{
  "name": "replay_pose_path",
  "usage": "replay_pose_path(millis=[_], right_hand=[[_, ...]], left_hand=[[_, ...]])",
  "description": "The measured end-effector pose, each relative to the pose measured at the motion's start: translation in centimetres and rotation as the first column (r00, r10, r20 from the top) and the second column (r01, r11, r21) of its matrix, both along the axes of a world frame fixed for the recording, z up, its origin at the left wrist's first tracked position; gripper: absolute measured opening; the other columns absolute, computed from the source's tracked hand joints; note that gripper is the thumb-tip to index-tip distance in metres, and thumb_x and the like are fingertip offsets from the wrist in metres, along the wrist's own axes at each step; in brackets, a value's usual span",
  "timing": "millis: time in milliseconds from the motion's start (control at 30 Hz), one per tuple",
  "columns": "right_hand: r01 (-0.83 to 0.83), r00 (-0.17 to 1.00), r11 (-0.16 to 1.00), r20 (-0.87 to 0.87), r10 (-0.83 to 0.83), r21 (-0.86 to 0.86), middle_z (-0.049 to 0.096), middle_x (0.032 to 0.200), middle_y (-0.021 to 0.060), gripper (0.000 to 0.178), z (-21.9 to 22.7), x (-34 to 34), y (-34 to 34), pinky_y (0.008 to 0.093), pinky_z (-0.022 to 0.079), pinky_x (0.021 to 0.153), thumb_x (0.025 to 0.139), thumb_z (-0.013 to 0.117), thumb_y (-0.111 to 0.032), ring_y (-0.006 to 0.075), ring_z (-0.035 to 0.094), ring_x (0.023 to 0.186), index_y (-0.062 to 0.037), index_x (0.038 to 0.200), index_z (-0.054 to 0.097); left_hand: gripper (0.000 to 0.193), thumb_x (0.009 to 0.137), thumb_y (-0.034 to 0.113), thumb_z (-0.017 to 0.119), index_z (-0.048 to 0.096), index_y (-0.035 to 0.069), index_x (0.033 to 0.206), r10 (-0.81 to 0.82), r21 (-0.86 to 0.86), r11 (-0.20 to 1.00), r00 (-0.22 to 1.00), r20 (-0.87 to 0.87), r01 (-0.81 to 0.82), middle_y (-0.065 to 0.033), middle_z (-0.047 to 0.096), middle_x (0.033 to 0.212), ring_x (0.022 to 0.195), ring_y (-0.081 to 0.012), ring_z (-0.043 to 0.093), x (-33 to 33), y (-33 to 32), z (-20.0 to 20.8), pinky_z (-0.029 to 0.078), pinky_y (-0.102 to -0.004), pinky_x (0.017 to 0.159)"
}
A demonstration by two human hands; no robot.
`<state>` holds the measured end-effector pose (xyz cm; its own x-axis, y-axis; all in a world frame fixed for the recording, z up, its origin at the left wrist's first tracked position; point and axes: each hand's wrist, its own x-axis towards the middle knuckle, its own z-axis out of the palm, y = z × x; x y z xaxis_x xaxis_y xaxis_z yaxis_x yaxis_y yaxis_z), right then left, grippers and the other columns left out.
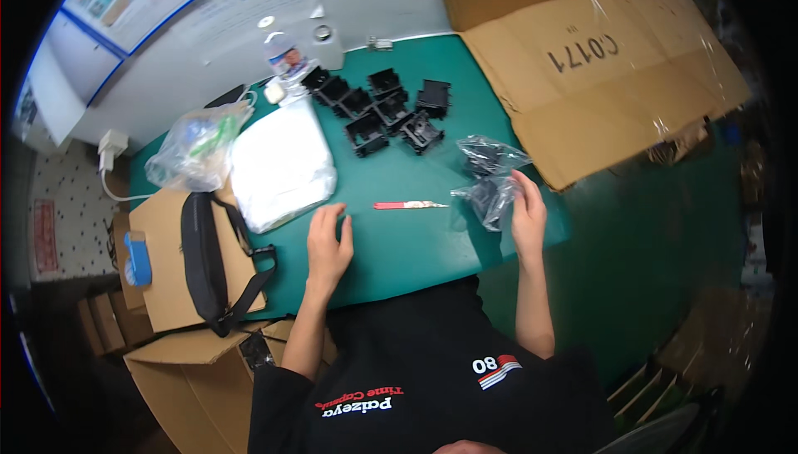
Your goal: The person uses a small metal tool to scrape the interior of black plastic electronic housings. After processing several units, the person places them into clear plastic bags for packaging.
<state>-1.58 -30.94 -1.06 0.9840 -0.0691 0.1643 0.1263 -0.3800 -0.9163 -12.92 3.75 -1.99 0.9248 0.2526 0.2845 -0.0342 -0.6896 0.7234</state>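
Observation:
My right hand [529, 217] has its fingers at the right side of a clear plastic bag [489, 201] with dark parts inside, and seems to grip its edge. Just beyond lies another clear bag [489, 157] with black contents, touching the first. My left hand [330, 246] hovers over the green table with thumb and fingers apart, holding nothing. Beside its fingertips is a white plastic-wrapped pack [283, 163]. Between my hands lies a slim red and white pointed tool [407, 205]; its exact kind is unclear. Several black plastic housings [389, 109] stand grouped farther back.
A big cardboard sheet [598, 80] covers the right back. On the left are a clear bag of mixed items [199, 147], a black waist bag [204, 255] on cardboard, and a blue tape dispenser [138, 260]. A plastic bottle [281, 49] stands by the wall.

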Motion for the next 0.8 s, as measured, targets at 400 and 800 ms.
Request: replay_pose_path(millis=[400,800], right_hand=[[0.218,0.844,0.93,0.535,-0.028,-0.296,0.056,0.128,0.0198,0.037,4.3,-2.8,5.2,0.0483,0.043,0.107,0.085,0.063,0.002,0.0388,0.054,0.122,0.0041,0.121,0.059],[-0.31,0.81,0.935,0.466,0.355,-0.173,0.062,0.11,0.0162,0.031,2.1,-7.2,10.4,0.0438,0.051,0.092,0.077,0.071,0.002,0.0353,0.061,0.103,-0.0004,0.107,0.063]], left_hand=[[0.029,0.096,0.02,0.062,0.068,-0.002,0.115,0.299,0.576,0.791,0.952,-0.074,-0.203,-0.0256,0.063,0.113,0.106,-0.0415,0.061,6.2,8.3,-1.4,0.046,-0.0534,0.096],[0.015,0.083,-0.009,0.063,0.058,-0.001,0.095,0.236,0.175,0.937,0.92,0.314,-0.301,-0.0174,0.06,0.09,0.084,-0.0379,0.061,1.8,6.3,-1.1,0.051,-0.0427,0.077]])
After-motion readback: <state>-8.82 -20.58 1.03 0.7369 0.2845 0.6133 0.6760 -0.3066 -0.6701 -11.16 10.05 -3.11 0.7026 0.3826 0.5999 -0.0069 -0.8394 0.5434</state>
